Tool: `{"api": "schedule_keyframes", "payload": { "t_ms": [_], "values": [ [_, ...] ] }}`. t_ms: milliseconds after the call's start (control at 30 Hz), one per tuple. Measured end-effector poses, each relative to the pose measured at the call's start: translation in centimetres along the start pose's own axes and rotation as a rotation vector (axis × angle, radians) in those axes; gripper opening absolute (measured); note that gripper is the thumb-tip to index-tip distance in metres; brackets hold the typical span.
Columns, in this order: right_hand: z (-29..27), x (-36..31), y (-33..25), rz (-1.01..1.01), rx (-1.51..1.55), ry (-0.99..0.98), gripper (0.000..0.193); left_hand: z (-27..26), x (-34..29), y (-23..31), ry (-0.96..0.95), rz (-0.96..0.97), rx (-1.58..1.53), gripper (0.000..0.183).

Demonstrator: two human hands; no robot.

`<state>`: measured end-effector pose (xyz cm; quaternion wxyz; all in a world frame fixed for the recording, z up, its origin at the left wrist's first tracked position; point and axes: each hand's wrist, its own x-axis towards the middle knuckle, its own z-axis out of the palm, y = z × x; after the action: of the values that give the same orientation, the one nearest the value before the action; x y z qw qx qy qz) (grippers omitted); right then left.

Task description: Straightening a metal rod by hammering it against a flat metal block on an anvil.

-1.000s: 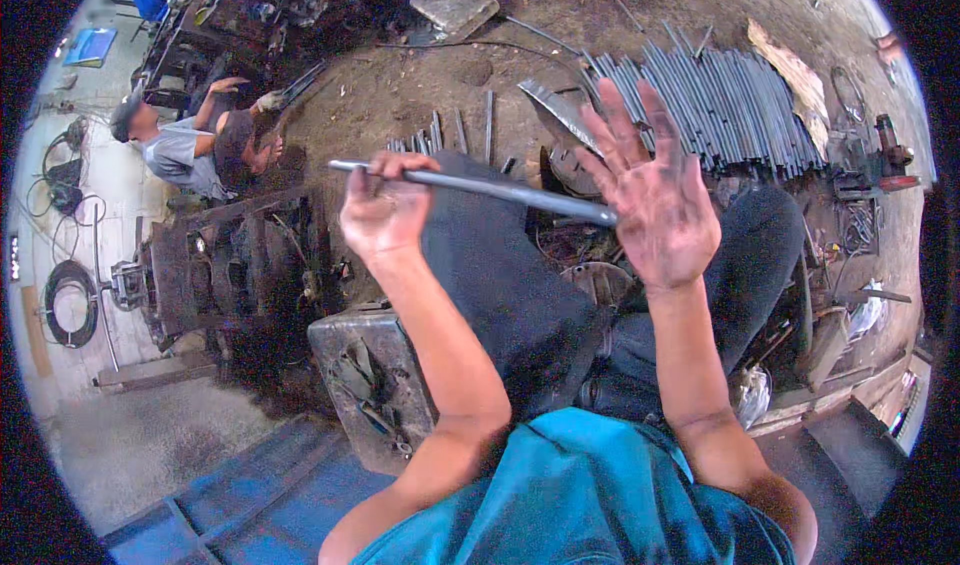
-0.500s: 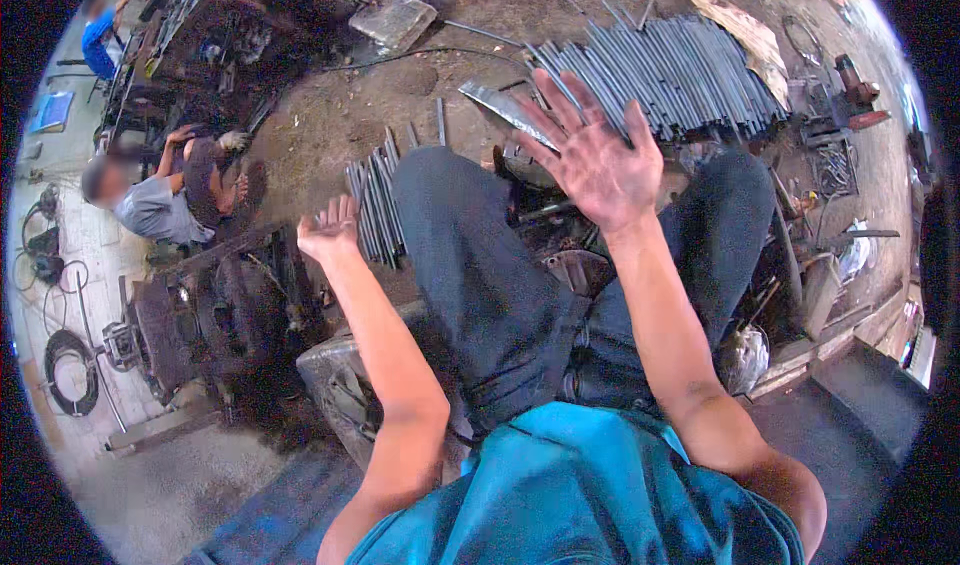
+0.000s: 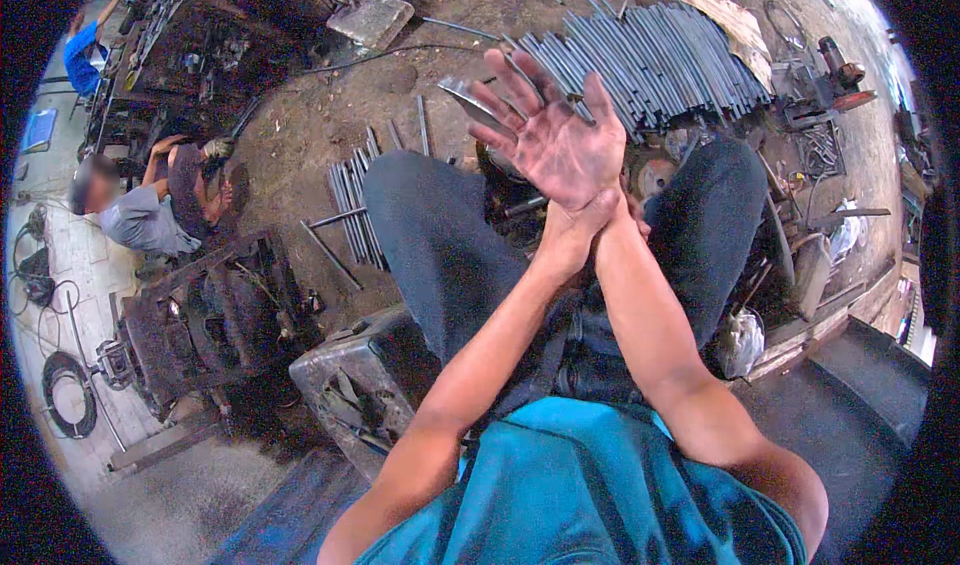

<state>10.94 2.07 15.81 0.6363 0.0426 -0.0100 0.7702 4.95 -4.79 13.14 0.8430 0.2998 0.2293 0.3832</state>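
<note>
My right hand (image 3: 560,145) is raised above my knees, palm up, fingers spread, with dark smudges on the skin and nothing in it. Wrapped round the right wrist is my left hand (image 3: 580,227), its thumb across the front and some fingers hidden behind. Beyond the right hand lies a wide pile of grey metal rods (image 3: 665,65). Left of my left knee a smaller bundle of rods (image 3: 350,200) rests on the ground, with a loose rod (image 3: 332,255) beside it. A shiny flat strip (image 3: 455,90) shows partly behind my right fingers.
A person in a grey shirt (image 3: 150,215) sits at the left, and another in blue (image 3: 85,60) is farther back. Dark machinery (image 3: 210,315) stands left of me, near a worn box-like block (image 3: 345,375). At the right are a vise-like tool (image 3: 840,75) and wooden boards (image 3: 830,335).
My left hand has moved right, from above the small rod bundle to my right wrist, and closed round it. The right hand has shifted slightly left, still spread.
</note>
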Motion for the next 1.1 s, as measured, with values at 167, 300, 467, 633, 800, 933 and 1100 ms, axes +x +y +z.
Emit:
{"api": "schedule_keyframes", "payload": {
  "t_ms": [167,300,467,633,800,933,1100],
  "values": [
    [-2.6,-1.3,-0.2,0.306,0.114,-0.105,0.061,-0.6,-0.9,-0.5,0.09,-0.015,0.197,0.029],
    [-3.8,-1.6,0.0,0.344,0.265,-0.286,0.06,-1.7,-0.9,-1.3,0.101,-0.016,0.307,0.023],
    [-4.2,-2.5,0.3,0.326,0.091,-0.151,0.038,-2.1,-1.3,-1.1,0.162,0.041,0.472,0.025],
    [-3.9,-1.7,0.2,0.399,-0.075,-0.13,0.034,-2.4,-1.1,-1.7,0.181,0.037,0.457,0.03],
    [-5.5,-0.7,1.1,0.022,-1.07,0.568,0.028,-3.7,-0.9,-3.0,0.3,-0.168,-0.066,0.044],
    [-10.0,-1.3,2.7,-0.664,-2.265,0.623,0.029,-2.8,-0.8,-1.9,0.509,-0.271,-0.32,0.033],
    [-6.5,-0.9,2.6,-0.02,-2.455,0.525,0.032,-2.6,-1.1,-1.5,0.462,-0.332,-0.393,0.022]
  ]
}}
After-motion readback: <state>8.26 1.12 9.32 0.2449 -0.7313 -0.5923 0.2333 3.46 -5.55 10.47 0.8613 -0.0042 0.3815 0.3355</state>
